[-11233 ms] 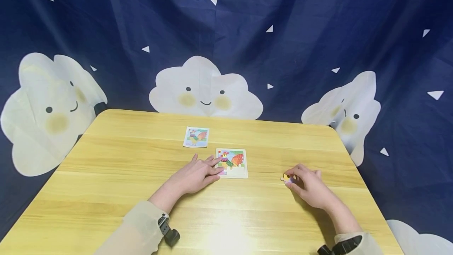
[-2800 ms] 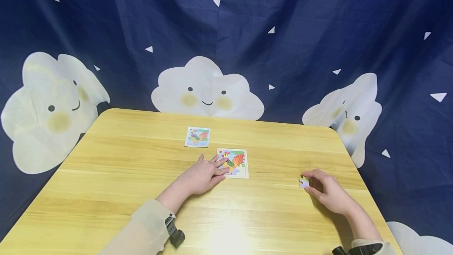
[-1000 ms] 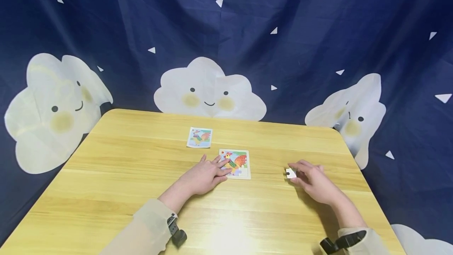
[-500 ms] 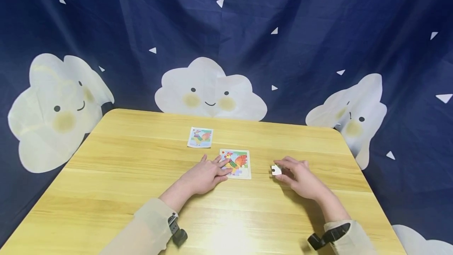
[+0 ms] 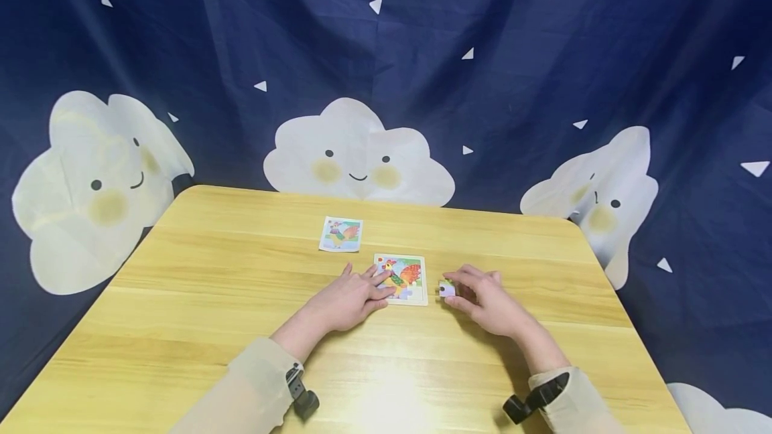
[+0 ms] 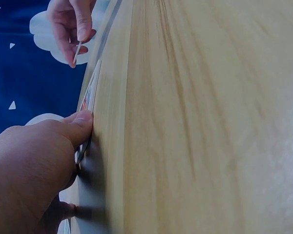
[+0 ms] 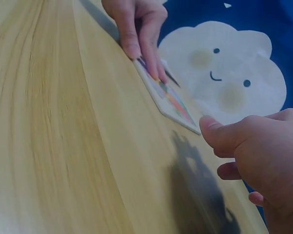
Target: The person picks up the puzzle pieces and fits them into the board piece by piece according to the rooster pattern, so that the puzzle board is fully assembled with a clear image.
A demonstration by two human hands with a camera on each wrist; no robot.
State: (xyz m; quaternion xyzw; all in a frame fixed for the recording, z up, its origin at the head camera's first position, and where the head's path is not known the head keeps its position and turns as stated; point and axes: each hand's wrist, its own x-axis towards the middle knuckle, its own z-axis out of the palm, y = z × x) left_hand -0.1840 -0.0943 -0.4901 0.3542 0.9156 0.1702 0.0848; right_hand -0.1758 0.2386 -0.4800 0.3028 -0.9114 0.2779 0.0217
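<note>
My left hand (image 5: 344, 301) lies with spread fingers on the left part of a square rooster jigsaw board (image 5: 419, 295), its thumb at the near edge. Pieces fill most of the picture; a pale bare patch shows at the lower right corner. Just right of the board, my right hand (image 5: 491, 303) pinches a puzzle piece (image 5: 447, 288), lilac with some green and a notch, between thumb and fingers. In the left wrist view this piece (image 6: 77, 52) appears edge-on, raised above the table. The right wrist view hides it behind the thumb (image 7: 211, 123).
A paper card (image 5: 341, 234) with the same rooster picture lies behind the board, to the left. Both rest on a wooden table (image 5: 253, 253) with rounded far corners. A dark blue curtain (image 5: 422, 32) with white clouds hangs behind the table.
Over the last second my right hand has carried the piece leftward to beside the board. Since the oldest frame, the board's lower part has gained pieces. My left hand stays on the board.
</note>
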